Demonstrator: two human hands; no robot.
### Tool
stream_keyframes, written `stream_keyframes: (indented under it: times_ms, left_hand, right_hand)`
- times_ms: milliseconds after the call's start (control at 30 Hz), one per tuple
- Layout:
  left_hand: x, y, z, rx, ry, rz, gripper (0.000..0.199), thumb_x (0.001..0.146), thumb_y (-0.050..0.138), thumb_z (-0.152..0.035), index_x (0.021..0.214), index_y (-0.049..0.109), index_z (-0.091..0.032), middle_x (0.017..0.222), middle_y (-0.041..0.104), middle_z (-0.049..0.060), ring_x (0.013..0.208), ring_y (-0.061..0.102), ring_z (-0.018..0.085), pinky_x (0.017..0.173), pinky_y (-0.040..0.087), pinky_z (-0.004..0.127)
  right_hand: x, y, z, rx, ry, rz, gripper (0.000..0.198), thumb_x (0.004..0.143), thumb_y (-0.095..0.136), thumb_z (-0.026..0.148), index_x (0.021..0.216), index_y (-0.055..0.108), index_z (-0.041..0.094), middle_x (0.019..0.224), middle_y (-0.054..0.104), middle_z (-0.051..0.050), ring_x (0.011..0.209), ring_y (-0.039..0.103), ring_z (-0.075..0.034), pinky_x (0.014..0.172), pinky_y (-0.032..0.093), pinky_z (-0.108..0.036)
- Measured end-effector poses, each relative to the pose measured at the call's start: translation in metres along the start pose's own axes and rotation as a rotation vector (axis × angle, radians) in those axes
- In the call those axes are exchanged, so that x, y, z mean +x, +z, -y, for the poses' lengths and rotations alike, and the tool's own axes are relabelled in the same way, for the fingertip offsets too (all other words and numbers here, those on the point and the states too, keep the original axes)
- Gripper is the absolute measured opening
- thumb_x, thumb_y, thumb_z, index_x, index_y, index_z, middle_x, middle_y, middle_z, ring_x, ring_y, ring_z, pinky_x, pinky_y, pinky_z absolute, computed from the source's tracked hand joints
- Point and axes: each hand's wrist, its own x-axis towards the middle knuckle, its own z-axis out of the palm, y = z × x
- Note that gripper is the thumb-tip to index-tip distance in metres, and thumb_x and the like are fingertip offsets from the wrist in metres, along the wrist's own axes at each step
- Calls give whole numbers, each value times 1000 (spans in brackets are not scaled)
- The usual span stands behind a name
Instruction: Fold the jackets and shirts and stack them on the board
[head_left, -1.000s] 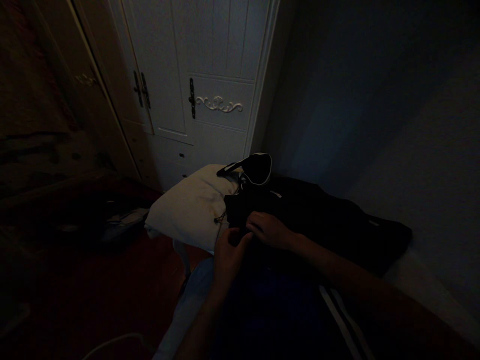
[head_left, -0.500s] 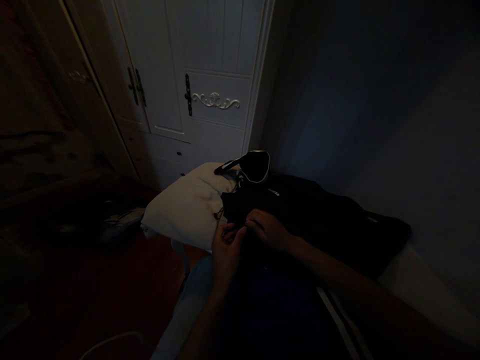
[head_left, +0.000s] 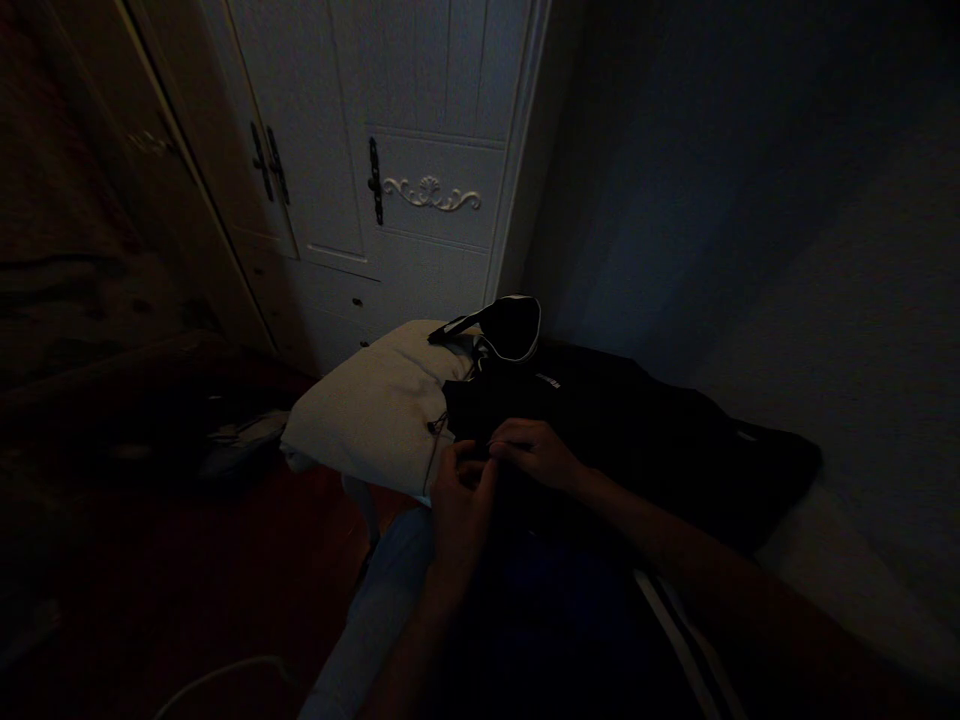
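Note:
A black jacket (head_left: 645,420) with a small pale logo lies spread out in front of me, its light-edged hood or collar (head_left: 514,328) standing up at the far end. My left hand (head_left: 459,500) is curled at the near edge of the jacket, thumb and fingers pinched together. Touching or almost touching its fingertips is my right hand (head_left: 536,455), also pinched on the dark cloth. Whatever small part lies between the fingertips is too dark to make out. A thin dark cord (head_left: 436,428) hangs from the jacket beside my left hand.
Under the jacket is a pale cushion or folded bedding (head_left: 367,410). A white wardrobe (head_left: 435,260) with dark handles stands behind it, next to a grey wall (head_left: 712,200). The floor (head_left: 285,560) is dark red, with a white cable (head_left: 225,680) and unclear items at left.
My left hand has shifted slightly right and its fingers have risen a little. My right hand stays nearly in place, and the jacket lies as before.

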Motion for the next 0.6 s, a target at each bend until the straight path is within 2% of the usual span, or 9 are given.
stream_keyframes:
  times_ms: [133, 367, 533, 600]
  left_hand:
    - [1, 2, 5, 49, 15, 15, 42, 75, 71, -45, 103, 57, -17, 68, 64, -1, 65, 63, 16, 59, 46, 25]
    - [0, 7, 7, 44, 36, 60, 22, 82, 62, -39, 91, 59, -19, 73, 64, 1, 68, 61, 16, 61, 44, 26]
    - [-14, 7, 20, 28, 49, 87, 19, 85, 58, -37, 93, 61, -20, 79, 64, 2, 75, 62, 18, 67, 46, 28]
    - [-22, 5, 27, 8, 31, 65, 21, 86, 57, -39, 94, 61, -20, 80, 64, 2, 76, 61, 18, 69, 46, 28]
  right_hand:
    - [2, 2, -8, 21, 143, -11, 37, 93, 56, 45, 77, 70, 15, 78, 68, -5, 72, 63, -15, 68, 47, -26]
    - [1, 6, -16, 78, 342, -11, 29, 87, 60, 40, 78, 71, 15, 74, 69, -3, 71, 62, -15, 67, 45, -25]
    - [8, 2, -26, 92, 452, -127, 43, 86, 55, 54, 68, 62, 16, 61, 57, 1, 57, 49, -12, 56, 37, -24]
    - [12, -1, -30, 108, 476, -129, 49, 84, 54, 60, 64, 57, 16, 57, 50, 3, 54, 43, -10, 53, 33, -23]
